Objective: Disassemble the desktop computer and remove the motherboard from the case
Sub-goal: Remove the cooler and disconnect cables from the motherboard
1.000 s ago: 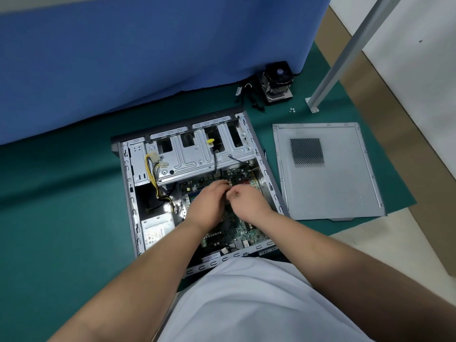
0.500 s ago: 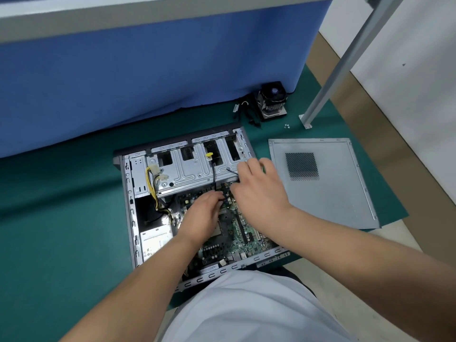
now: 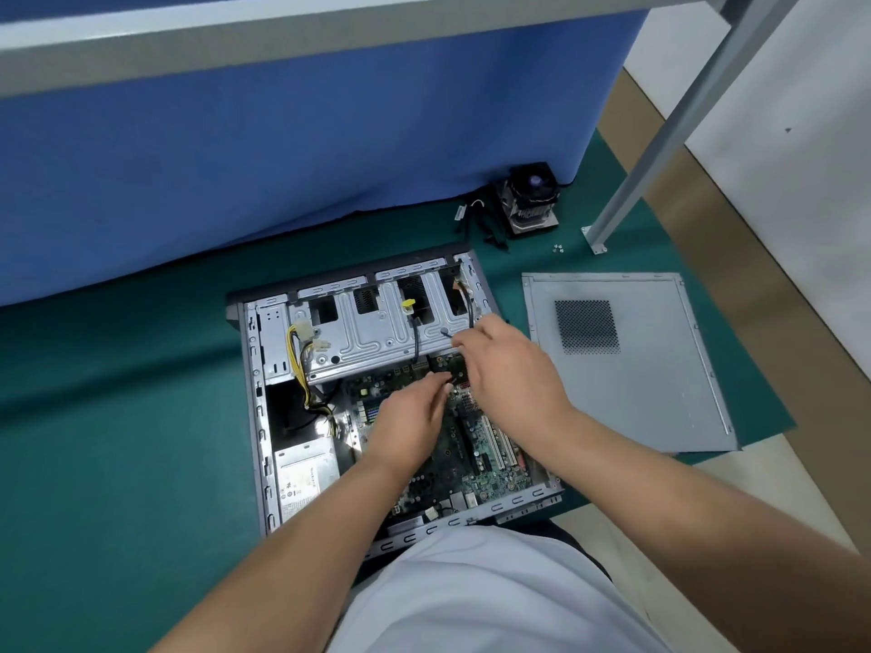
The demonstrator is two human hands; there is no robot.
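A: Where is the motherboard [image 3: 476, 457]?

B: Inside the open case [image 3: 257, 417], which lies on its side on the green mat [image 3: 118, 417]. Both forearms cover much of the board's middle.

A: And the hands?

B: The left hand [image 3: 410, 414] reaches onto the board's far part, fingers curled around something small and dark; I cannot tell what it is. The right hand [image 3: 506, 369] is at the edge of the drive cage [image 3: 377, 332], fingertips pinching a black cable [image 3: 469, 301] that runs up toward the case's far corner. Its palm hides what lies beneath.

A: Anything else hard to read?

B: The power supply [image 3: 304, 480] label is too blurred. The case's near edge is cut off by the person's white shirt [image 3: 471, 591].

A: Outside the case?

B: The side panel [image 3: 660, 384] lies flat to the right, and a cooler fan [image 3: 532, 197] sits by the blue curtain [image 3: 283, 157], with tiny screws [image 3: 558, 248] near it.
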